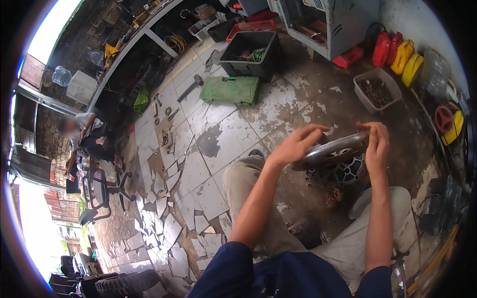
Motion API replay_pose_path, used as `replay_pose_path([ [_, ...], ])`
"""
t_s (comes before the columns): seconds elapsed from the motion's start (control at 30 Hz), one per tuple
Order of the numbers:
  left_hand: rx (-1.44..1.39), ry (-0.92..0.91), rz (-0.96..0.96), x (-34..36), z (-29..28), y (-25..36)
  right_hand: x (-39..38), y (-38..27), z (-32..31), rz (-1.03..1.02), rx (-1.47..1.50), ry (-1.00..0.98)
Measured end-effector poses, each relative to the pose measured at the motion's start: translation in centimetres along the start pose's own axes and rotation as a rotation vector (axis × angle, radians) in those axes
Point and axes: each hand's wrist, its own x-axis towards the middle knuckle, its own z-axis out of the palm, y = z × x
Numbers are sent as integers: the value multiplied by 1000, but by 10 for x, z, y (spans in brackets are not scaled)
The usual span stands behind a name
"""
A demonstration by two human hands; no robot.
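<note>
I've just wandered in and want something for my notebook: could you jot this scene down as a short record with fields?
Object: dark round part, tilted
Left grip: over its left side
Right grip: on its right edge
Beneath: grey openwork casting
Floor: green case, hammer, pale tub
Far left: another person

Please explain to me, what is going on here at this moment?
A person in a dark blue shirt holds a dark round part by its rim, with the left hand and the right hand on opposite sides. A metal casting with openings shows just below it; I cannot tell whether they touch. A hammer and a green case lie on the floor farther away. Another person is at the far left.
</note>
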Motion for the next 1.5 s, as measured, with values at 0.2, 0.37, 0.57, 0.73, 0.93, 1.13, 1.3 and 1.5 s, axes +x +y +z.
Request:
replay_pose_path([
  [0.2,400,78,151,-16,33,23,1,-1,0,-27,-45,18],
  [0.37,469,112,126,-15,31,23,4,3,1,-67,-15,24],
  [0.57,475,117,88,-10,31,22,7,-5,-2,-38,-20,6],
  [0.73,496,115,84,-11,28,20,10,5,-4,-70,44,-42],
  [0.93,517,127,124,-11,26,16,2,-4,1,-185,26,-5],
  [1.13,499,141,120,-12,28,18,5,5,-1,53,63,-26],
  [1.3,481,135,95,-13,30,23,3,4,-5,-67,80,-27],
  [1.5,487,117,135,-14,30,23,0,8,-3,20,114,-16],
])
